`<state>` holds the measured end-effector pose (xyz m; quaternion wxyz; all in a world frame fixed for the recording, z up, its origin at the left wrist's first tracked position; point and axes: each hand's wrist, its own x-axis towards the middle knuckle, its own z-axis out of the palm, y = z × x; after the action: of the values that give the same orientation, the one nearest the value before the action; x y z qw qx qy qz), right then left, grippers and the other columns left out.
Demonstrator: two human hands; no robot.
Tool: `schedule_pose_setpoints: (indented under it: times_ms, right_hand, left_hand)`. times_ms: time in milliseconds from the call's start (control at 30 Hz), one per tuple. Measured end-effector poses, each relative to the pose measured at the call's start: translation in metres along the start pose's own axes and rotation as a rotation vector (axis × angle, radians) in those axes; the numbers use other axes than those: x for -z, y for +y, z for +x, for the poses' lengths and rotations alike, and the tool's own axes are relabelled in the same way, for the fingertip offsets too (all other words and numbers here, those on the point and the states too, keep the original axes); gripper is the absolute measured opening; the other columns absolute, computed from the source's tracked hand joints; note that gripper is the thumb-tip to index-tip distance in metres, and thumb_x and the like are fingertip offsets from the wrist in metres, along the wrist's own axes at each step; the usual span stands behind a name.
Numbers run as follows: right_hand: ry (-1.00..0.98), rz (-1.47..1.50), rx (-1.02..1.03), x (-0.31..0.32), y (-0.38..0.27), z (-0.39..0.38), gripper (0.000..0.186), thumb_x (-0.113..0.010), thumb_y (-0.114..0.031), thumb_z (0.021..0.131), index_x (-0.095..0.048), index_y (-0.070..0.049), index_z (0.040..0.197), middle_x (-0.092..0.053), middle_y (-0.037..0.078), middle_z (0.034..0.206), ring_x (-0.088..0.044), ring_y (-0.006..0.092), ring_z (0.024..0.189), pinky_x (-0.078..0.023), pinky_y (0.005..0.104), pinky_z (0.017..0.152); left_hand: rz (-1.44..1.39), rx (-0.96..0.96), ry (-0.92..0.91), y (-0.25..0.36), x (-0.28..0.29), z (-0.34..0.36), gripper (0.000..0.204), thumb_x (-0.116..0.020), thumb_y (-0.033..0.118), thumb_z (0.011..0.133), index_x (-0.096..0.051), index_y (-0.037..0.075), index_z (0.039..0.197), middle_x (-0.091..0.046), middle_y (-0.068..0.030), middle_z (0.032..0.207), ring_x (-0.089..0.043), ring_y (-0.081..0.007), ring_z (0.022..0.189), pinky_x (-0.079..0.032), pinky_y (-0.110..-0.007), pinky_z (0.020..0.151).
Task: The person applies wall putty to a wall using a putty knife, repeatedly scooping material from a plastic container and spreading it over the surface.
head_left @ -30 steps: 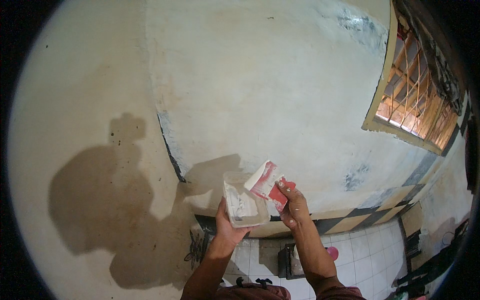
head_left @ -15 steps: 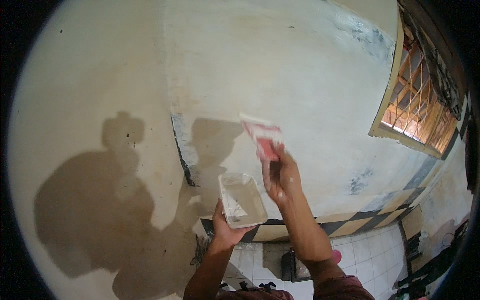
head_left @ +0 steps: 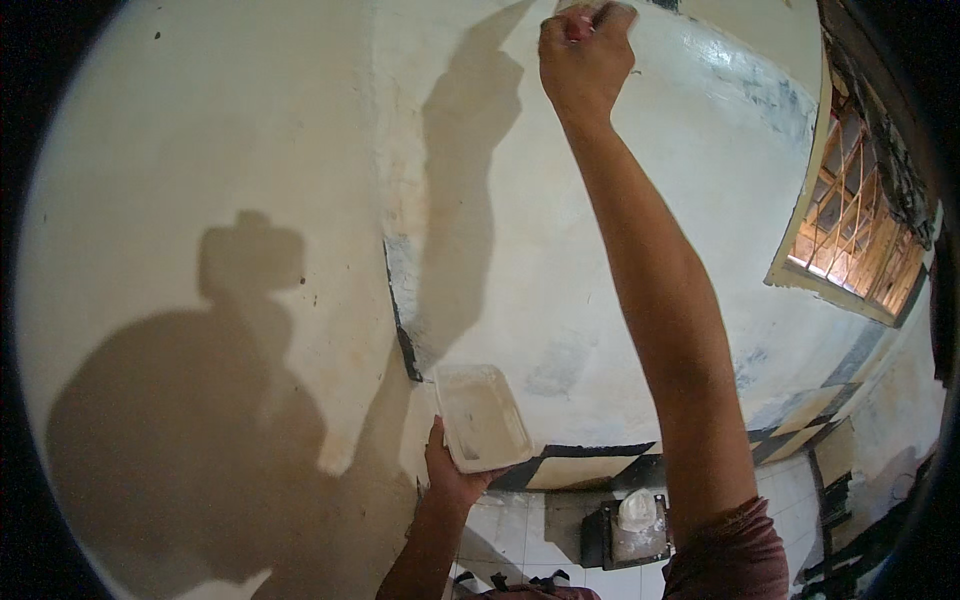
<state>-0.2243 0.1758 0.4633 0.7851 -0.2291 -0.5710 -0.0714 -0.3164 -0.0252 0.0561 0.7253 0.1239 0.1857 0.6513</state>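
Note:
My left hand (head_left: 455,480) holds a white rectangular plastic tub (head_left: 490,463) from below, its thumb along the left side. Whitish paste smears the inside of the tub. High up at the top of the view, my right hand (head_left: 588,55) grips a red putty spreader (head_left: 579,29) against the pale wall. Fingers hide most of the spreader, and its blade edge is hard to make out. White paste and grey patches mark the wall (head_left: 560,250) around my right arm.
A barred window (head_left: 850,225) opens in the wall at right. Black and beige checks (head_left: 590,468) run along the wall's foot. On the tiled floor, a dark box-like stand (head_left: 598,535) carries a white lump or bag (head_left: 638,510). Shadows fall across the left wall.
My right hand has risen from beside the tub to the top of the view with the spreader, arm stretched out. The tub sits slightly lower in view, still in my left hand.

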Motion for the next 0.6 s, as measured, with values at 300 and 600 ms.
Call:
schedule_pose_setpoints:
  times_ms: [300,600]
  right_hand:
    - [-0.173,-0.916,0.991,-0.033,0.034,0.028,0.035,-0.069,-0.030,0.084,-0.051,-0.014,0.109,-0.059,0.008,0.097,-0.067,0.0254,0.082,-0.059,0.0402,0.059]
    - [-0.520,-0.876,0.780,-0.032,0.003,-0.015,0.044,-0.074,-0.034,0.079,-0.052,-0.011,0.108,-0.061,0.012,0.093,-0.068,0.0285,0.085,-0.059,0.0410,0.060]
  left_hand:
    - [0.004,-0.074,-0.043,0.019,0.001,-0.004,0.074,-0.033,0.067,0.093,-0.039,0.016,0.146,-0.049,-0.0148,0.139,-0.050,-0.0388,0.126,-0.045,-0.064,0.093]
    - [-0.061,-0.055,-0.056,0.024,0.018,0.003,0.074,-0.032,0.065,0.093,-0.035,0.013,0.147,-0.047,-0.0179,0.140,-0.048,-0.0425,0.126,-0.045,-0.069,0.090]
